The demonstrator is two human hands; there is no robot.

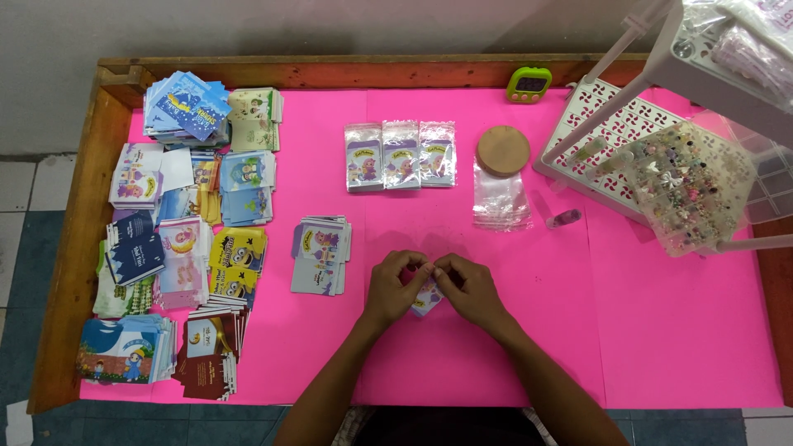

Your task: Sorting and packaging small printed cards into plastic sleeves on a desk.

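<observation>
Both hands meet over the pink table surface (pixel 661 330). The left hand (pixel 395 285) and the right hand (pixel 469 287) have their fingers curled in, pinching one small printed card (pixel 427 299) between the fingertips; it sits low at centre, just above the surface. A stack of similar cards (pixel 321 254) lies just to the left. Three filled clear pouches (pixel 401 154), each containing a card, lie side by side further back. A pile of empty clear bags (pixel 500 198) rests beside a round wooden lid (pixel 503 149). At right, a clear compartment box (pixel 690 186) holds small beads and charms, resting against a white rack (pixel 596 128).
</observation>
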